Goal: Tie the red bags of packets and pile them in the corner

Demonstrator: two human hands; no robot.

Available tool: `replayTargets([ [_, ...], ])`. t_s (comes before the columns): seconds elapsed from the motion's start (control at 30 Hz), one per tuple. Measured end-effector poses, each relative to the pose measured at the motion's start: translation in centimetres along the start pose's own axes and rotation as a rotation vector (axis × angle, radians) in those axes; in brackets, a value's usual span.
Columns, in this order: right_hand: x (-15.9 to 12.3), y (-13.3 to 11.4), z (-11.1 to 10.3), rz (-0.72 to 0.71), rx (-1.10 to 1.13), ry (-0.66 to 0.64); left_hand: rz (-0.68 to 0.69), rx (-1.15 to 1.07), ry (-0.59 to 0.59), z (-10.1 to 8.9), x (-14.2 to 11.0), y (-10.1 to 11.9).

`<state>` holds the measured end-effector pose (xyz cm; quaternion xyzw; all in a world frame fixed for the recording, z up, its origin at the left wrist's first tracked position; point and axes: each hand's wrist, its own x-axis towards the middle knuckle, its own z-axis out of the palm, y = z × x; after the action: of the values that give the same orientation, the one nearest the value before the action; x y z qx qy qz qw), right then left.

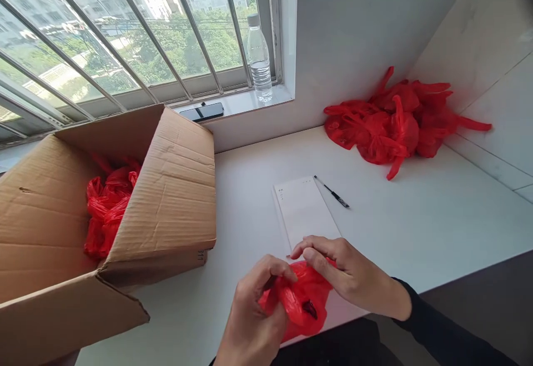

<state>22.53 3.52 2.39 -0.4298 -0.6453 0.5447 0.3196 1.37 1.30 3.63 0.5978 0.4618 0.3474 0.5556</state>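
A red plastic bag (306, 294) is held low over the near edge of the white table, with something dark showing through a gap in it. My left hand (256, 310) is closed on the left side of the bag, its thumb and fingers gripping the crumpled plastic. On the far right side, my right hand (347, 274) has its fingers bent and closed over the bag's upper edge; the fingertips partly hide the plastic there. Just beyond the hands lies a white notebook (306, 210), with a black pen (332, 191) beside it.
On the left stands an open cardboard box (183, 188) with red plastic bags (109, 205) inside. A heap of filled red bags (395, 121) lies at the back right against the wall. The windowsill holds a water bottle (260, 66) and a phone (203, 111).
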Motion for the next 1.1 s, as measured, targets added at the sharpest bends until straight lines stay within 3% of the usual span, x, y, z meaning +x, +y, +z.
replayTargets([
  [0.13, -0.2, 0.1, -0.1, 0.121, 0.008, -0.087, 0.413, 0.336, 0.124, 0.5, 0.2, -1.8],
  [0.23, -0.2, 0.3, 0.1, 0.091, 0.056, -0.141, 0.523, 0.357, 0.107, 0.8, 0.3, -2.8],
  [0.53, -1.2, 0.5, 0.2, 0.085, 0.047, 0.031, 0.466, 0.311, 0.234, 1.6, -1.4, -4.4],
  [0.7, -3.5, 4.1, -1.6, 0.268, -0.171, 0.247, 0.137, 0.25, 0.346, -0.1, -5.3, -7.1],
  [0.8, -4.6, 5.8, -2.3, 0.317, -0.088, 0.293, -0.028, 0.218, 0.381, -0.7, -7.0, -8.6],
  [0.87, -4.8, 5.9, -1.7, 0.293, 0.038, 0.315, 0.024, 0.263, 0.352, -0.3, -7.0, -9.2],
  [0.97, -4.9, 5.5, 0.6, 0.226, 0.142, 0.386, 0.225, 0.516, 0.244, 1.0, -5.6, -9.7],
  [1.03, -5.0, 5.9, 2.8, 0.149, 0.06, 0.411, 0.355, 0.739, 0.155, 1.9, -4.4, -10.2],
  [1.1, -5.1, 7.2, 4.7, 0.034, -0.159, 0.373, 0.453, 0.93, 0.073, 2.5, -3.5, -11.2],
])
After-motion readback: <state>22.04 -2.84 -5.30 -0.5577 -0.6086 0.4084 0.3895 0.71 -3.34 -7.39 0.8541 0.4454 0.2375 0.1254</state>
